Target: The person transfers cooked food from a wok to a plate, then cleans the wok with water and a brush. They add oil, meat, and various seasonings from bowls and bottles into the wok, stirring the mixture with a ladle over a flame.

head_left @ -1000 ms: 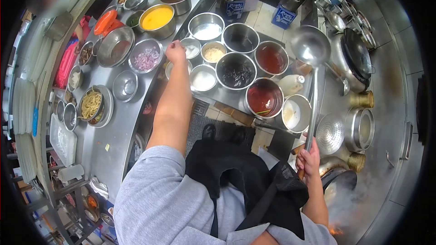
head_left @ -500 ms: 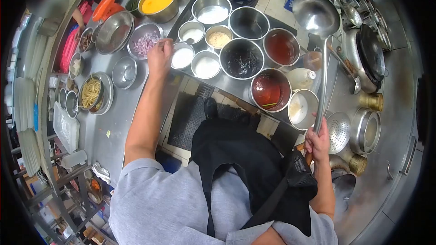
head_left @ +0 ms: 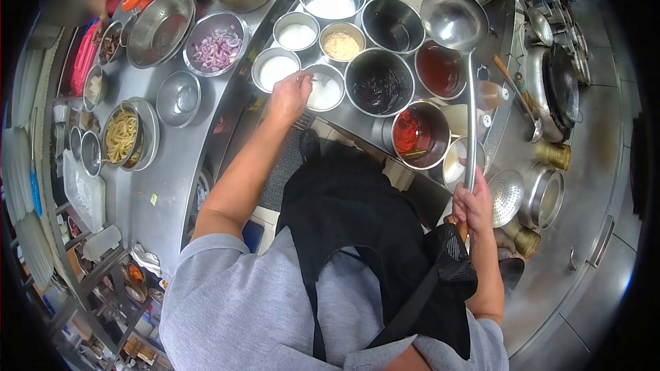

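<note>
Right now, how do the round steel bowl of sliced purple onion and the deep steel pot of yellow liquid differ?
The steel bowl holds loose onion pieces; the steel pot holds smooth yellow liquid. The bowl's sides slope, while the pot's look steeper and taller. Both are round, uncovered and metal.

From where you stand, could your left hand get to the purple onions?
Probably yes: the left hand is by a bowl of white powder, fairly close, and nothing seems to cover the purple onions.
</note>
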`<state>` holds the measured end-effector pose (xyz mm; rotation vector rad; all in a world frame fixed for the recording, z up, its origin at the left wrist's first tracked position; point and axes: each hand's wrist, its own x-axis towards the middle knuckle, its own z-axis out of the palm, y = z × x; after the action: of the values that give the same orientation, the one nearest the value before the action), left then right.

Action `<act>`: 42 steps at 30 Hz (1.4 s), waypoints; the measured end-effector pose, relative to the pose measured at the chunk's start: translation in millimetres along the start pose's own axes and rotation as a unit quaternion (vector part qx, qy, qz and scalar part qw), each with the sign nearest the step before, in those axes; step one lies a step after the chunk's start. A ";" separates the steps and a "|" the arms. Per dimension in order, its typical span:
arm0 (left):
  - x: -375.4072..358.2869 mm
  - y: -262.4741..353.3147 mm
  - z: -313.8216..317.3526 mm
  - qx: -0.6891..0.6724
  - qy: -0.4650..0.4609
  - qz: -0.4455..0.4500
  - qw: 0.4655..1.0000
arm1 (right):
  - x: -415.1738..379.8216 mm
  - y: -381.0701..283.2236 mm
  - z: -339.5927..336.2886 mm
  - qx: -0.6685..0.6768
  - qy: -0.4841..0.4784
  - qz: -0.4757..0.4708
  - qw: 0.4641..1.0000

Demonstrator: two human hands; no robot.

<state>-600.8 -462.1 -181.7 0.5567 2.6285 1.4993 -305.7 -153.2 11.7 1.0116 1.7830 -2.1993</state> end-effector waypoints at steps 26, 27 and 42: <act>-31.0 10.5 -57.0 -0.434 0.109 -0.214 0.868 | -19.4 -18.3 -11.3 -0.082 -0.104 0.115 0.985; -24.0 24.2 -66.9 -0.432 0.104 -0.197 0.874 | -19.6 -23.3 -9.2 -0.083 -0.104 0.110 0.985; 115.5 -36.1 -22.3 0.103 0.139 0.024 0.985 | -21.8 -33.8 4.9 -0.054 -0.099 0.171 0.979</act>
<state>-723.6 -457.7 -186.5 0.4568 3.0296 1.4177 -307.8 -154.4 52.1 0.9544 1.4967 -1.9005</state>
